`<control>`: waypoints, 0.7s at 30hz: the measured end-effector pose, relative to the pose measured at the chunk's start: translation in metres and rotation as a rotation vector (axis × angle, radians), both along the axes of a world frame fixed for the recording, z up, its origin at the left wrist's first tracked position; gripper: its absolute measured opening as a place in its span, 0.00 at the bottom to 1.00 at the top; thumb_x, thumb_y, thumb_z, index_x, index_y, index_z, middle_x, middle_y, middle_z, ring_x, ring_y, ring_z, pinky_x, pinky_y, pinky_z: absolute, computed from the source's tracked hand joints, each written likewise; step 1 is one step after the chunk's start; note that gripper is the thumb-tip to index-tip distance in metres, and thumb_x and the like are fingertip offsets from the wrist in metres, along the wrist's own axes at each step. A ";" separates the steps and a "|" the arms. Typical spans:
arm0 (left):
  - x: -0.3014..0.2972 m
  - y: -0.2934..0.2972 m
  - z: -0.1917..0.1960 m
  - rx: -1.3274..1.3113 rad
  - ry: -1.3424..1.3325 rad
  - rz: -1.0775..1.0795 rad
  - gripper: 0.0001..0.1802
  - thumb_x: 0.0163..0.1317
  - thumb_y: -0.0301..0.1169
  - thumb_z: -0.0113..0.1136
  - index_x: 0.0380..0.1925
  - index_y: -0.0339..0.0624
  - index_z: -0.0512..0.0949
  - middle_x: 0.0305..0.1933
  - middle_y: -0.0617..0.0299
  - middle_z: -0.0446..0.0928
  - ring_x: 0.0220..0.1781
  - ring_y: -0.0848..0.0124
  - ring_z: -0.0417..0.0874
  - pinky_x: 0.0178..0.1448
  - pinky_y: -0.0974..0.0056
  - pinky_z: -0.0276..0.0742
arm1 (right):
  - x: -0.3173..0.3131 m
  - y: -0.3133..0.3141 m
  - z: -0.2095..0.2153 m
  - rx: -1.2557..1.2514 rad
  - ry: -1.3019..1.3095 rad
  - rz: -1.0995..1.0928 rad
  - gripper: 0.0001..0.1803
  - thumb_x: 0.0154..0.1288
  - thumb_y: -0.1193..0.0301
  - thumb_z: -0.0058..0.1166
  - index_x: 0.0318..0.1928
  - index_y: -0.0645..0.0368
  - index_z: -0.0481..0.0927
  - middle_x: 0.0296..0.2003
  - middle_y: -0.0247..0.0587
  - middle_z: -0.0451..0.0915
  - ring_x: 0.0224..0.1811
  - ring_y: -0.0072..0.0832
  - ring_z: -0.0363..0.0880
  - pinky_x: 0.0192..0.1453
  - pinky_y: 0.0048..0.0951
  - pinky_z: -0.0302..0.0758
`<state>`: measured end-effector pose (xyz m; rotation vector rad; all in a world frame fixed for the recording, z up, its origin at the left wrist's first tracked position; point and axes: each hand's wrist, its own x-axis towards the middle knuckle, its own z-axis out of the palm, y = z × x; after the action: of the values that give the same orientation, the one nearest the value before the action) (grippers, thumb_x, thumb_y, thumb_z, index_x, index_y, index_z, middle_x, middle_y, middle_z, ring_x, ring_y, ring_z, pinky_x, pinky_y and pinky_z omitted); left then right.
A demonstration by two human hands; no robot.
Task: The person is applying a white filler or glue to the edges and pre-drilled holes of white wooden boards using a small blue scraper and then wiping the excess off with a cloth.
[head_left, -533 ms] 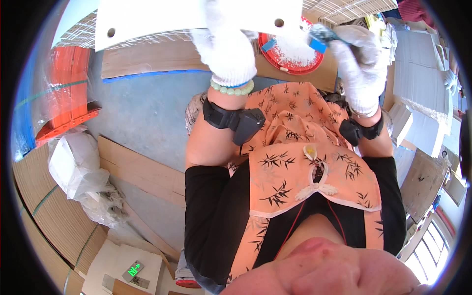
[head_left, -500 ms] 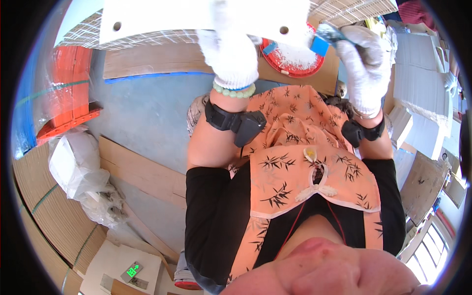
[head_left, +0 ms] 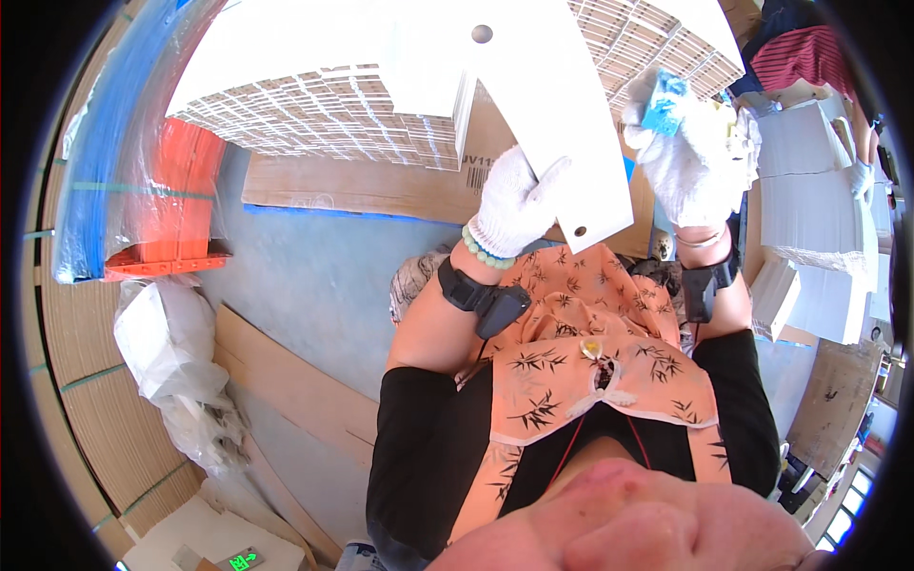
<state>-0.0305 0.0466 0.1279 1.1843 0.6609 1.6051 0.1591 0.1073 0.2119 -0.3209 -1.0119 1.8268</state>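
In front of the person's orange patterned shirt (head_left: 581,352), in the head view, a flat white card sheet (head_left: 562,124) with small punched holes is being held up at a slant. The left hand (head_left: 509,205), in a white knit glove, is pinching the sheet's lower edge, thumb over the near face and fingers behind it; that grip is probably keeping the sheet's near face toward the person. Just right of the sheet, the gloved right hand (head_left: 690,157) is closing around a small blue object (head_left: 664,100) with a white wad bunched beneath it. I cannot tell what the blue object is, but it is being kept close to the sheet's right edge without touching it.

Behind the sheet, a big stack of bundled white sheets (head_left: 314,105) is resting on a flat brown cardboard piece (head_left: 362,186). Well left of the sheet, an orange crate (head_left: 162,205) is sitting under clear plastic wrap; its contents are not visible. Below and left of the sheet, crumpled white plastic bags (head_left: 167,352) are lying beside a wooden board (head_left: 286,376) on the grey floor (head_left: 314,276). Right of the sheet, more white stacks (head_left: 819,200) are piled, with another person's gloved hand (head_left: 862,181) just beyond them.
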 end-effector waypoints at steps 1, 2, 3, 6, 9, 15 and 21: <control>-0.002 0.000 0.002 0.014 0.103 0.015 0.15 0.71 0.30 0.53 0.50 0.31 0.79 0.42 0.52 0.85 0.43 0.68 0.87 0.46 0.64 0.81 | 0.000 0.002 -0.005 -0.027 0.043 0.044 0.26 0.72 0.62 0.53 0.64 0.65 0.72 0.54 0.49 0.79 0.53 0.39 0.80 0.58 0.37 0.77; -0.003 0.000 0.003 0.028 0.206 0.031 0.15 0.70 0.30 0.54 0.50 0.31 0.79 0.41 0.52 0.85 0.42 0.68 0.87 0.45 0.64 0.81 | -0.001 0.002 -0.007 -0.019 0.044 0.040 0.26 0.72 0.62 0.53 0.64 0.65 0.72 0.54 0.49 0.79 0.53 0.39 0.80 0.58 0.37 0.77; -0.003 0.001 0.003 0.032 0.208 0.025 0.15 0.70 0.30 0.54 0.50 0.31 0.79 0.41 0.52 0.85 0.42 0.68 0.87 0.45 0.64 0.81 | 0.000 0.003 -0.010 -0.023 0.032 0.027 0.26 0.72 0.62 0.52 0.64 0.64 0.72 0.54 0.49 0.79 0.53 0.39 0.79 0.58 0.37 0.77; -0.002 0.002 0.006 0.024 0.213 -0.040 0.15 0.69 0.31 0.55 0.49 0.32 0.80 0.40 0.52 0.86 0.41 0.66 0.88 0.44 0.63 0.81 | 0.007 0.010 -0.010 -0.026 0.032 0.049 0.26 0.72 0.63 0.53 0.65 0.63 0.71 0.54 0.49 0.79 0.54 0.40 0.79 0.58 0.37 0.77; -0.002 0.002 0.009 0.037 0.278 -0.060 0.15 0.69 0.31 0.56 0.49 0.32 0.80 0.40 0.52 0.86 0.41 0.66 0.88 0.44 0.63 0.81 | 0.005 0.014 0.008 0.087 0.014 -0.084 0.24 0.72 0.64 0.53 0.63 0.65 0.73 0.54 0.47 0.79 0.55 0.40 0.78 0.61 0.38 0.75; 0.001 0.001 0.010 0.047 0.327 -0.086 0.15 0.69 0.31 0.57 0.50 0.34 0.80 0.41 0.52 0.85 0.41 0.66 0.87 0.47 0.63 0.81 | 0.004 0.034 0.019 0.126 0.121 -0.104 0.23 0.71 0.64 0.54 0.61 0.64 0.74 0.53 0.45 0.78 0.53 0.37 0.76 0.59 0.35 0.74; 0.003 0.009 0.003 -0.039 0.222 -0.162 0.21 0.71 0.33 0.56 0.59 0.32 0.73 0.47 0.53 0.82 0.49 0.68 0.84 0.52 0.62 0.80 | -0.007 0.026 -0.008 -0.045 0.288 0.110 0.28 0.67 0.64 0.58 0.63 0.63 0.72 0.54 0.48 0.78 0.49 0.36 0.79 0.52 0.33 0.79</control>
<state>-0.0270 0.0553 0.1307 1.3640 0.7148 1.3318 0.1517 0.1336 0.2041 -0.0260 -0.8010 1.9309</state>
